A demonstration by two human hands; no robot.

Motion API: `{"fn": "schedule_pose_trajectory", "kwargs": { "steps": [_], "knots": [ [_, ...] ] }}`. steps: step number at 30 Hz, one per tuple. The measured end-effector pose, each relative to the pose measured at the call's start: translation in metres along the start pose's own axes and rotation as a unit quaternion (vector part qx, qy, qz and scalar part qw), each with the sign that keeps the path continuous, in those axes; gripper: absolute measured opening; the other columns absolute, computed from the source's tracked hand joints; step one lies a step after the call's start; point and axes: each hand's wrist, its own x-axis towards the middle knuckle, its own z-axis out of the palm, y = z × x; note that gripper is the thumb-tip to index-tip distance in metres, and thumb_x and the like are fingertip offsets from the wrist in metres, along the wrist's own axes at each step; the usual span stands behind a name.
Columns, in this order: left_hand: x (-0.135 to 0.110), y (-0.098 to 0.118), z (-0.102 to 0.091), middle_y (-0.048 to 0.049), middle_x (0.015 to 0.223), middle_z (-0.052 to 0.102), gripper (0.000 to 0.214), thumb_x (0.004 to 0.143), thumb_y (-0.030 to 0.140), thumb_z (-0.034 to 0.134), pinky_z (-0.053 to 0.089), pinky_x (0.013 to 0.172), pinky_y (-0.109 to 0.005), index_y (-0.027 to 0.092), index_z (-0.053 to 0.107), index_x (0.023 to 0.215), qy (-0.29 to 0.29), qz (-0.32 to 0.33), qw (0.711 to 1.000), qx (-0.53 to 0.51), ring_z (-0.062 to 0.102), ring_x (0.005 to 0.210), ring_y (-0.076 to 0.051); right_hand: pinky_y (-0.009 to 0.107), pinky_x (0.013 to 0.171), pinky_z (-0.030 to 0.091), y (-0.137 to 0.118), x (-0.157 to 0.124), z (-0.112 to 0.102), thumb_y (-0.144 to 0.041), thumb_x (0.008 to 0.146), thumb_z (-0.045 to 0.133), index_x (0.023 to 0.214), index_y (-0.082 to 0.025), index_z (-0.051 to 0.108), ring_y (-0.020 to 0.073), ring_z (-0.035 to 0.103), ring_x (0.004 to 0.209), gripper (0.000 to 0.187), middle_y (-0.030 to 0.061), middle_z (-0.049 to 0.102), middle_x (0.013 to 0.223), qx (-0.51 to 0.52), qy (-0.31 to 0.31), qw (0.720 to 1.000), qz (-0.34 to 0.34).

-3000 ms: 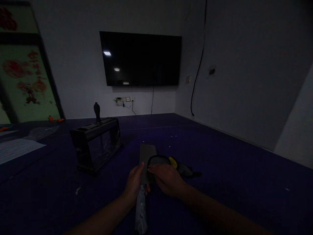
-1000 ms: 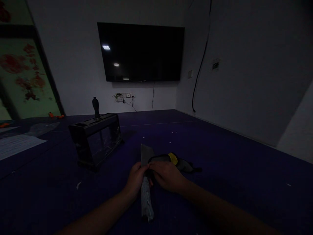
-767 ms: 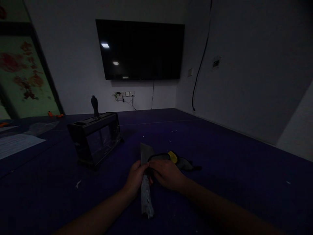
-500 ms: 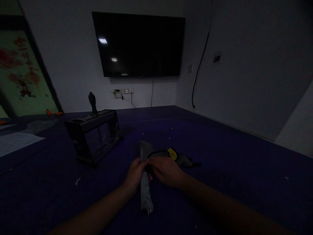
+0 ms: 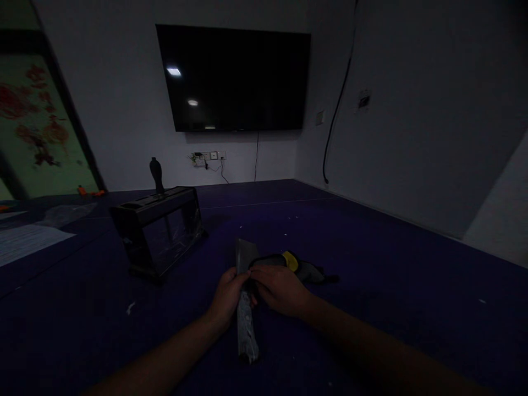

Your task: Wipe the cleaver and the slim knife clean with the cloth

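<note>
Flat-bladed tool: the grey tool (image 5: 246, 333) sits just below the middle of the frame, its blade pointing up-frame, its pale, wrapped-looking handle toward the bottom edge.
Left hand: this hand (image 5: 227, 297) grasps the tool where blade meets handle, thumb over the top, some fingertips showing beneath.
Right hand: its (image 5: 282, 289) fingers look curled around the near end of a grey-and-yellow piece (image 5: 290, 261), pressed against the blade; the thumb is hidden from me.
Working well: I'd say a firm left grip matters most, with light, even pressure from the right and the left thumb lying back from the blade's edge, which I can't make out in this gloom.
Black frame: this upright (image 5: 169, 207) stands left of the hands, well apart, with a vase-shaped piece (image 5: 156, 175) on top; a wide leftward swing could catch it, I think.
Purple surface: it (image 5: 350, 247) gives the roomier side, running right, dotted with pale flecks, to the wall (image 5: 421, 137); desk or floor, I can't tell.
Paper: sheets (image 5: 28, 242) lie at the left edge.
</note>
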Motion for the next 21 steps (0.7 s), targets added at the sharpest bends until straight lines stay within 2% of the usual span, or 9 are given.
{"fn": "schedule_pose_trajectory", "kwargs": {
  "steps": [21],
  "knots": [
    [0.0008, 0.0015, -0.0004, 0.0001, 0.040, 0.054, 0.033, 0.066, 0.043, 0.054, 0.035, 0.036, -0.022, 0.014, 0.051, 0.082, -0.005, -0.007, 1.000, 0.017, 0.049, 0.034, -0.014, 0.025, 0.068, 0.041, 0.0014, -0.0002, 0.0020, -0.009, 0.079, 0.042, 0.094, -0.015, 0.055, 0.0158, 0.056, 0.078, 0.020, 0.0050, 0.060, 0.086, 0.010, 0.004, 1.000, 0.004]
  ]
}}
